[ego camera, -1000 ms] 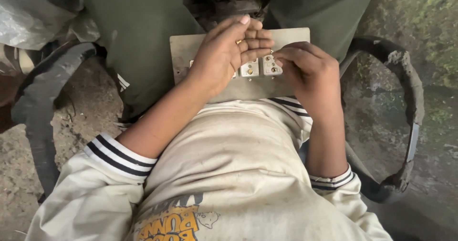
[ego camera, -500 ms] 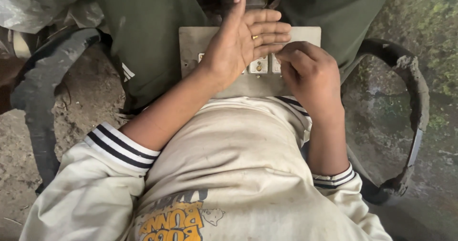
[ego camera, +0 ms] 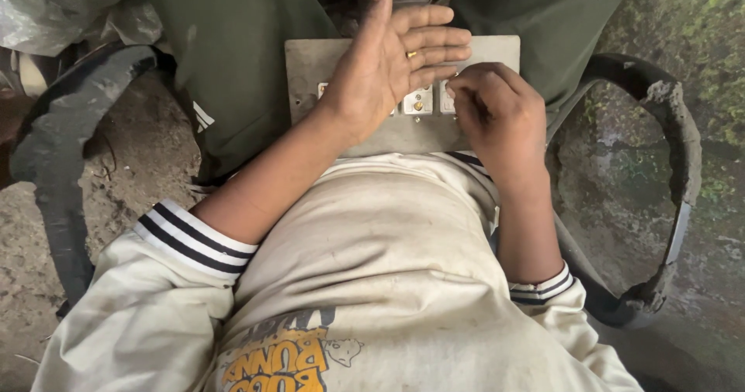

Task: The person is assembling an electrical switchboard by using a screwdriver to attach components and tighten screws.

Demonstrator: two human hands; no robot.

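a: where was the grey switch plate [ego camera: 497,54]?

b: it lay flat across the person's lap, on the dark green trousers [ego camera: 233,66], its near edge touching the hem of the cream sweatshirt [ego camera: 372,268]. the person sat in a chair whose worn black armrests [ego camera: 675,198] curved out on both sides.

a: and the left hand [ego camera: 392,70]?

b: it was spread open, palm up and tilted, fingers straight and pointing to the right, thumb raised past the far edge of the plate. it gripped nothing. the heel of the hand rested on or just over the plate's left half. a gold ring [ego camera: 411,53] showed on one finger.

a: what about the right hand [ego camera: 497,116]?

b: it was curled, knuckles up, fingertips pressed together at the right end of the row of white switch modules [ego camera: 417,101]. it looked pinched on something small there, but i couldn't tell what, the fingers hid it.

a: did the two hands touch?

b: the left fingertips sat just above the right knuckles, very near; contact was unclear.

a: anything else around?

b: both sleeves were pushed up, with dark striped cuffs [ego camera: 194,237]. bare dirt ground [ego camera: 132,159] lay to the left, mossy ground [ego camera: 683,43] to the right.
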